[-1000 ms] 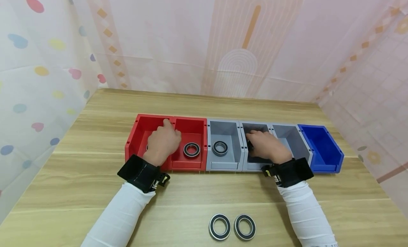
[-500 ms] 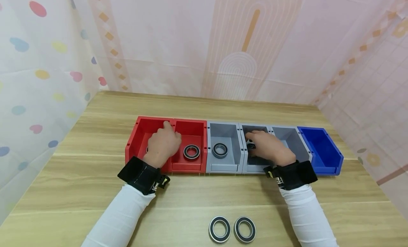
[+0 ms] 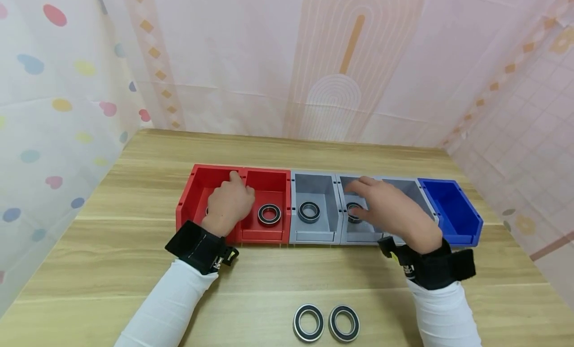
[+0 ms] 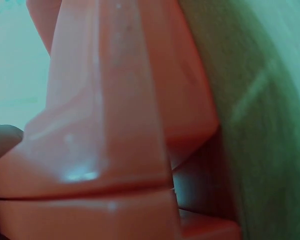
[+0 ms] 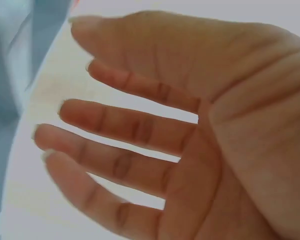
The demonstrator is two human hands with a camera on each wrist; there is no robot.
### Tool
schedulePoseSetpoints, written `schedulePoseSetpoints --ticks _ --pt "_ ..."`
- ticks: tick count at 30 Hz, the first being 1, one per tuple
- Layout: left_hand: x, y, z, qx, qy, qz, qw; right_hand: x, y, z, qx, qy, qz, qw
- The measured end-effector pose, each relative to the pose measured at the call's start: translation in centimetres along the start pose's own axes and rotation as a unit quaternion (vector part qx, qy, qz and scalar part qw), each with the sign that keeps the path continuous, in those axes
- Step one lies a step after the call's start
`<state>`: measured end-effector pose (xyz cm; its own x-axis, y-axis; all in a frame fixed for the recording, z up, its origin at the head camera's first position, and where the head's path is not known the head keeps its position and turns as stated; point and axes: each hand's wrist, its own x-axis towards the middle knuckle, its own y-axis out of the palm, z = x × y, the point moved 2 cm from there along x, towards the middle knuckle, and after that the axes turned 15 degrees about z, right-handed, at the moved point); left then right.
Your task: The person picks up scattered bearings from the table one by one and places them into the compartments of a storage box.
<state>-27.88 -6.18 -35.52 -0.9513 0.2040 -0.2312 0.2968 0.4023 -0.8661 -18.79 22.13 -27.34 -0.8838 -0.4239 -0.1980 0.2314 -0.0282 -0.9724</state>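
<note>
My left hand (image 3: 228,202) rests over the divider between the two red bins, its back toward me and most fingers hidden. In the left wrist view only a bit of a finger (image 4: 4,140) shows beside the red plastic (image 4: 80,160). Partly behind this hand, a bearing edge (image 3: 207,210) shows in the left red bin (image 3: 190,185). My right hand (image 3: 394,205) is spread above the middle grey bin (image 3: 354,236), holding nothing; the right wrist view shows its palm and parted fingers (image 5: 125,125). Below its fingers a black-sealed ball bearing (image 3: 354,212) lies in that bin.
Another bearing (image 3: 269,214) lies in the right red bin (image 3: 265,180), and one more bearing (image 3: 309,212) in the left grey bin (image 3: 314,182). A blue bin (image 3: 453,207) ends the row. Two bearings (image 3: 308,323) lie on the wooden table (image 3: 260,282) in front.
My right hand has let go of the bearing in the middle grey bin, opened and lifted back toward the right. The left hand has stayed in place.
</note>
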Motion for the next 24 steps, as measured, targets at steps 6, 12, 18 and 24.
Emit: schedulePoseSetpoints --ticks 6,12,18,24 --pt "-0.2 -0.1 0.1 -0.003 -0.002 0.001 1.0000 -0.8 0.4 4.4 -0.029 -0.075 0.011 0.9967" --pt "-0.2 -0.4 0.0 -0.005 -0.008 0.002 1.0000 -0.6 2.0 7.9 -0.067 -0.127 0.062 0.9877" --pt "-0.2 -0.4 0.0 -0.002 -0.013 0.007 0.9999 -0.3 3.9 10.3 -0.070 -0.179 0.135 0.9720" --pt "-0.2 -0.4 0.0 0.001 -0.009 0.001 1.0000 -0.7 5.5 11.8 -0.094 -0.193 0.186 0.9588"
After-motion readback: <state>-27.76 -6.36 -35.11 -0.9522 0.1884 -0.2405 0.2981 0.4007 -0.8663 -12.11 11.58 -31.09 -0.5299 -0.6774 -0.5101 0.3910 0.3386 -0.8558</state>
